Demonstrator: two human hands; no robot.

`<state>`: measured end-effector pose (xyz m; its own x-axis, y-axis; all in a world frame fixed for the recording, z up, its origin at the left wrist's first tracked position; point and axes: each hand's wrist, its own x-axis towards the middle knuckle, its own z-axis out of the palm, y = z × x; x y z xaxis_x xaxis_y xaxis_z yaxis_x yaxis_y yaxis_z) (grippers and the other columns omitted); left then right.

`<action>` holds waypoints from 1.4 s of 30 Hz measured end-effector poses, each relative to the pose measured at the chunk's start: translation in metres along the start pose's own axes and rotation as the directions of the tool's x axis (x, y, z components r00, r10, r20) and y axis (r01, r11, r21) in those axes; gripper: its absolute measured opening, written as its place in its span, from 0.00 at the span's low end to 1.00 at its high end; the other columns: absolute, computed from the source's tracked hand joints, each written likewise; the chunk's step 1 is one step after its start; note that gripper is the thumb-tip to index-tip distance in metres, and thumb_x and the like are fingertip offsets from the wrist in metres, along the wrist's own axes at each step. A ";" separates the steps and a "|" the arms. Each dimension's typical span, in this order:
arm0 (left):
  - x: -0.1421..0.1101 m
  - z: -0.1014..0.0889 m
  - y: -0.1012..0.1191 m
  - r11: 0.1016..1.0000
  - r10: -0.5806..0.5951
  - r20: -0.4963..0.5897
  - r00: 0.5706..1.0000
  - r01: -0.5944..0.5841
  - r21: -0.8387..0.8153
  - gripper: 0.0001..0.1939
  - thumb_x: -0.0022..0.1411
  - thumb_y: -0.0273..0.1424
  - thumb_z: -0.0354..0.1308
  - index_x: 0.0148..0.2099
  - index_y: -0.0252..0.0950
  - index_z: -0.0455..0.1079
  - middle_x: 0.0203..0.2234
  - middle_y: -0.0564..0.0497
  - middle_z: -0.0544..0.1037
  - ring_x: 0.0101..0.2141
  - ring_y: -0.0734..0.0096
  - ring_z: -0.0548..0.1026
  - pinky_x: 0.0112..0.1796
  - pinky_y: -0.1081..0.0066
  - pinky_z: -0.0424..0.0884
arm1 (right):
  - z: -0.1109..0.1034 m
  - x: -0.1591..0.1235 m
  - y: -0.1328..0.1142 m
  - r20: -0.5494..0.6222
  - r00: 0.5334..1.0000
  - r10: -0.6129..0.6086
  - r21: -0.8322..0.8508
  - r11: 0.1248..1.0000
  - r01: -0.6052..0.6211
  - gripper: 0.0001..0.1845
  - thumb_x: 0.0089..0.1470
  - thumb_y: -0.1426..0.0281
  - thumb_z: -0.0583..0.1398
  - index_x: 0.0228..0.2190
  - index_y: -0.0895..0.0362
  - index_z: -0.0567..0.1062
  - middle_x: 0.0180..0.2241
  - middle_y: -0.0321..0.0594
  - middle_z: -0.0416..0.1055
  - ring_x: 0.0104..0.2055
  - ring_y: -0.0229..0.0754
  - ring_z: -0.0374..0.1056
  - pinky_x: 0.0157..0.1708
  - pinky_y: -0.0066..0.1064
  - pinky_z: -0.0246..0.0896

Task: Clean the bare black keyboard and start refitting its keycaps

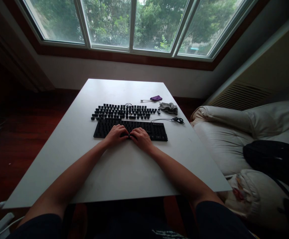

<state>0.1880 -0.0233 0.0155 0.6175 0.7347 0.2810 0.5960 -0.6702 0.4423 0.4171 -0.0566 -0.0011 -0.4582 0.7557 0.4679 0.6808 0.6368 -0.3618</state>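
A black keyboard (pixel 159 132) lies on the white table (pixel 124 172), its long side facing me. My left hand (pixel 116 134) rests over its middle front, fingers curled and thumb pointing inward. Right beside it, my right hand (pixel 141 136) is bent in the same way, and the two thumbs and forefingers nearly meet at the keyboard's front edge. A small dark bit shows between the fingertips, too small to name. Behind the keyboard, loose black keycaps (pixel 137 109) stand in rows laid out like a keyboard.
A coiled black cable (pixel 178 120) lies right of the keyboard. Behind it are a crumpled grey cloth (pixel 168 108), a purple cloth or pouch (pixel 156 98) and a thin stick-like tool (pixel 146 101). A pale sofa (pixel 216 142) with a black bag (pixel 273 159) stands at the right.
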 end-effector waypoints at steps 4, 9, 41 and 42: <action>0.002 0.001 -0.002 0.999 0.034 0.009 0.999 -0.034 0.009 0.08 0.64 0.39 0.62 0.41 0.41 0.76 0.40 0.49 0.78 0.43 0.60 0.71 0.45 0.60 0.62 | 0.000 0.000 -0.003 0.023 1.000 0.013 -0.051 0.999 -0.012 0.07 0.65 0.66 0.61 0.41 0.52 0.79 0.44 0.44 0.76 0.47 0.48 0.66 0.48 0.41 0.61; 0.000 0.004 -0.002 0.998 0.045 -0.007 0.999 -0.045 0.036 0.08 0.65 0.39 0.61 0.42 0.41 0.76 0.40 0.49 0.78 0.44 0.60 0.70 0.46 0.59 0.62 | 0.003 0.000 -0.002 0.025 1.000 0.006 -0.070 0.998 -0.004 0.06 0.65 0.67 0.61 0.41 0.53 0.78 0.44 0.43 0.75 0.46 0.47 0.66 0.48 0.39 0.60; 0.039 -0.063 -0.101 0.925 -0.108 -0.007 0.994 0.103 0.366 0.10 0.61 0.36 0.59 0.41 0.43 0.80 0.41 0.45 0.79 0.45 0.53 0.70 0.48 0.55 0.63 | -0.012 -0.010 -0.002 0.041 0.997 -0.068 -0.039 0.997 0.070 0.06 0.64 0.67 0.61 0.41 0.54 0.77 0.42 0.44 0.74 0.44 0.46 0.67 0.47 0.38 0.61; 0.041 -0.064 -0.102 0.926 -0.104 0.014 0.994 0.092 0.366 0.09 0.61 0.36 0.60 0.41 0.43 0.80 0.40 0.45 0.79 0.45 0.53 0.70 0.48 0.56 0.63 | -0.012 -0.010 -0.002 0.044 0.997 -0.070 -0.041 0.997 0.072 0.06 0.65 0.67 0.61 0.41 0.53 0.77 0.42 0.44 0.74 0.44 0.46 0.67 0.47 0.38 0.61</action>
<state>0.1194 0.0818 0.0368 0.5593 0.7988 0.2215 0.7966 -0.5919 0.1233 0.4276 -0.0675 0.0047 -0.5298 0.7151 0.4560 0.6690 0.6829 -0.2936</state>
